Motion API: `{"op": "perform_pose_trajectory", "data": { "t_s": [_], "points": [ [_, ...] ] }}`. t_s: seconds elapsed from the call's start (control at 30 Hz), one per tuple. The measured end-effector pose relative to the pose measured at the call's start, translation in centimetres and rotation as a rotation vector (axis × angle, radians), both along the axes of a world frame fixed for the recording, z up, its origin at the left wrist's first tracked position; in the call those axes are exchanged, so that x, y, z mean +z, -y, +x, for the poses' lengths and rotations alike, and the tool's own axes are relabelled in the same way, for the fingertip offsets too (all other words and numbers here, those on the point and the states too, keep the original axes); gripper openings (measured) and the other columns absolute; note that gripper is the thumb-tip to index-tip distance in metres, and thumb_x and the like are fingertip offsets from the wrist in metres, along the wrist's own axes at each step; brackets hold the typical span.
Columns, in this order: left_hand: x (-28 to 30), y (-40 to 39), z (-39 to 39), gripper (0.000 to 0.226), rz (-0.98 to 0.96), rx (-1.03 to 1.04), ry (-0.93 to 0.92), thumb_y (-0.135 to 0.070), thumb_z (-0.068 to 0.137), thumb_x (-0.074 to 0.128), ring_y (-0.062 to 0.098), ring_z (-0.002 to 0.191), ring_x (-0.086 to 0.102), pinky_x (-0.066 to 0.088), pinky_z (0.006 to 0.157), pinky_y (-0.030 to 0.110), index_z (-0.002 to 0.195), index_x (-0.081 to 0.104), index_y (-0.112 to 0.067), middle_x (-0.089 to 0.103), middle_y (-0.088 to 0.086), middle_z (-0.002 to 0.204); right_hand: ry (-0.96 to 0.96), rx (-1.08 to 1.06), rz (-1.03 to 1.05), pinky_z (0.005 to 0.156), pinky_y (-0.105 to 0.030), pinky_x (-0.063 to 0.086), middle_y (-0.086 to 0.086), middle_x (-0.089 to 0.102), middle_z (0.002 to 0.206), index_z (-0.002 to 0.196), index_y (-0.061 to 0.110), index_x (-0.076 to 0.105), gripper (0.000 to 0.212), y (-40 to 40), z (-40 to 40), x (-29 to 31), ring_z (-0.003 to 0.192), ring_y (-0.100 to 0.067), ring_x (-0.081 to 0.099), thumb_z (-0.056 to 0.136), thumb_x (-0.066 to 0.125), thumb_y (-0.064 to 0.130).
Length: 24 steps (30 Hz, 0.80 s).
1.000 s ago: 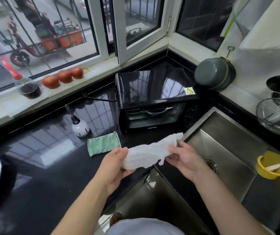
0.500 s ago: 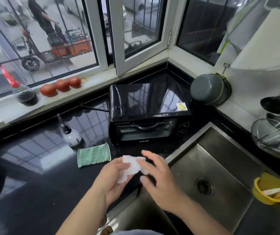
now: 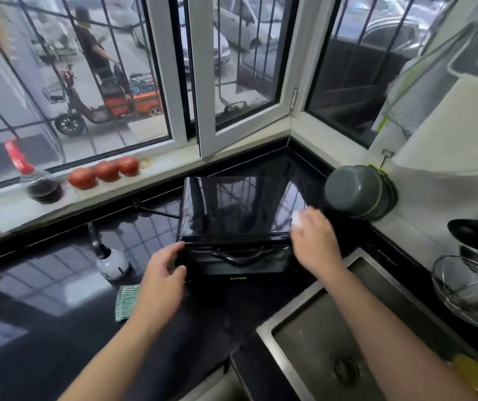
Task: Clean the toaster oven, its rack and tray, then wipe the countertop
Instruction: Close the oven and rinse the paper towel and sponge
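Black glossy countertop (image 3: pixel 58 328) fills the lower left of the frame, w/ a barred window (image 3: pixel 87 68) across the top & a steel sink (image 3: pixel 333 342) at lower right. We see the black toaster oven (image 3: pixel 240 209) at centre, pushed toward the corner, door closed, its curved handle (image 3: pixel 239 257) facing us.

Our left hand (image 3: pixel 162 282) grips the oven's front left corner, fingers curled round the edge, thumb on the front face. Our right hand (image 3: pixel 314 241) sits on the oven's top right front corner, pressing a bunched white cloth (image 3: pixel 297 218) onto the top; only a bit of cloth shows past the fingers, which curl over it.

Green striped cloth (image 3: pixel 123 302) lies flat on the counter just left of our left wrist, partly hidden by the arm. White bottle w/ dark nozzle (image 3: pixel 111 263) stands on the counter left of the oven, near it but apart.

On the sill, upper left: three tomatoes (image 3: pixel 106 170) in a row & a dark sauce bottle w/ red cap (image 3: pixel 39 180). Grey pots (image 3: pixel 359 192) hang on the wall right of the oven. Wire strainer (image 3: pixel 469 290) at the right edge. Yellow item at the bottom right corner, too cropped to ID.
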<state>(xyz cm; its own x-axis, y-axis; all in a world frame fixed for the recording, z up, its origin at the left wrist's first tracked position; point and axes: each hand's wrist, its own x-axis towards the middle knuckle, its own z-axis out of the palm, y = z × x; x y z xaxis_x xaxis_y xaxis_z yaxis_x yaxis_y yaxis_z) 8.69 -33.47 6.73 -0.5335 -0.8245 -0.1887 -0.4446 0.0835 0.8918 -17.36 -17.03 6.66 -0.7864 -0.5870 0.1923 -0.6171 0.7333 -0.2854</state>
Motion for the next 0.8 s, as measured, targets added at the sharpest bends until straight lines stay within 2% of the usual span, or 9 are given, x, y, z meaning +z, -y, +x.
{"op": "perform_pose_trajectory", "data": {
  "t_s": [0.1, 0.17, 0.23, 0.3, 0.43, 0.5, 0.63, 0.73, 0.8],
  "points": [
    [0.2, 1.4, -1.0, 0.073, -0.003, -0.042, 0.123, 0.007, 0.091, 0.054, 0.007, 0.126, 0.057, 0.036, 0.102, 0.008, 0.152, 0.045, -0.033, 0.051, -0.01, 0.152, 0.014, 0.253, 0.093, 0.108, -0.044, 0.036, -0.003, 0.042, 0.126, 0.116, 0.016, 0.048, 0.047, 4.4, 3.9, -1.1, 0.125, -0.025, 0.038, 0.091, 0.037, 0.053],
    [0.1, 1.3, -1.8, 0.078, 0.014, -0.052, 0.119, 0.01, 0.088, 0.052, 0.005, 0.097, 0.065, 0.041, 0.074, 0.001, 0.133, 0.046, -0.053, 0.063, -0.02, 0.13, 0.022, 0.559, 0.072, 0.106, -0.043, 0.04, 0.001, 0.044, 0.123, 0.112, 0.02, 0.049, 0.037, 7.4, 7.0, -0.3, 0.121, -0.023, 0.039, 0.092, 0.04, 0.049],
    [-0.7, 1.6, -2.0, 0.082, 0.016, -0.047, 0.129, 0.011, 0.087, 0.051, 0.004, 0.105, 0.062, 0.038, 0.074, -0.001, 0.137, 0.044, -0.054, 0.061, -0.028, 0.125, -0.117, 0.686, 0.124, 0.092, -0.044, 0.047, -0.001, 0.048, 0.116, 0.106, 0.02, 0.057, 0.025, 8.3, 5.0, 0.4, 0.113, -0.029, 0.044, 0.095, 0.044, 0.038],
    [-1.3, 2.5, -1.7, 0.083, 0.057, -0.03, 0.121, 0.009, 0.089, 0.051, -0.008, 0.104, 0.06, 0.038, 0.074, -0.002, 0.151, 0.043, -0.045, 0.059, -0.023, 0.137, -0.187, 0.439, 0.189, 0.084, -0.046, 0.048, -0.007, 0.051, 0.108, 0.1, 0.018, 0.063, 0.021, 7.9, -0.4, -0.3, 0.107, -0.035, 0.048, 0.096, 0.048, 0.032],
    [-1.7, 3.3, -1.2, 0.076, 0.104, -0.015, 0.103, 0.006, 0.094, 0.053, -0.024, 0.072, 0.057, 0.041, 0.061, -0.001, 0.156, 0.04, -0.036, 0.057, -0.017, 0.139, 0.18, -0.074, 0.21, 0.122, -0.047, 0.012, -0.015, 0.016, 0.162, 0.152, 0.008, 0.029, 0.079, 8.9, -6.3, -0.9, 0.148, -0.038, 0.008, 0.097, 0.009, 0.062],
    [-1.6, 3.0, -1.4, 0.074, 0.089, -0.029, 0.093, 0.005, 0.096, 0.054, -0.027, 0.078, 0.053, 0.04, 0.063, -0.004, 0.157, 0.038, -0.034, 0.053, -0.022, 0.14, 0.165, 0.084, 0.186, 0.121, -0.05, 0.009, -0.016, 0.016, 0.161, 0.151, 0.009, 0.03, 0.092, 13.1, -3.7, -1.4, 0.148, -0.037, 0.007, 0.09, -0.01, 0.066],
    [-0.7, 2.1, -1.1, 0.08, 0.141, -0.045, 0.054, 0.013, 0.095, 0.045, -0.028, 0.074, 0.054, 0.04, 0.062, -0.003, 0.153, 0.03, -0.041, 0.053, -0.037, 0.122, -0.108, 0.696, 0.288, 0.104, -0.049, 0.039, -0.01, 0.044, 0.133, 0.122, 0.013, 0.049, 0.056, 17.6, -0.3, -1.7, 0.125, -0.034, 0.039, 0.095, 0.011, 0.045],
    [-1.1, 2.6, -0.7, 0.087, 0.073, -0.058, 0.101, 0.013, 0.089, 0.039, -0.016, 0.108, 0.056, 0.035, 0.073, -0.008, 0.155, 0.037, -0.042, 0.052, -0.029, 0.139, -0.103, 0.278, 0.352, 0.098, -0.054, 0.039, -0.015, 0.051, 0.123, 0.111, 0.01, 0.059, 0.071, 18.0, -7.7, -3.3, 0.115, -0.039, 0.044, 0.086, -0.001, 0.039],
    [-1.7, 3.5, -0.5, 0.089, 0.097, -0.06, 0.093, 0.015, 0.087, 0.037, -0.016, 0.097, 0.06, 0.039, 0.071, -0.005, 0.152, 0.04, -0.045, 0.057, -0.029, 0.133, -0.116, 0.223, 0.393, 0.098, -0.054, 0.039, -0.02, 0.052, 0.125, 0.116, 0.006, 0.061, 0.077, 19.7, -7.5, -3.3, 0.117, -0.042, 0.042, 0.085, -0.003, 0.038]
  ]
}}
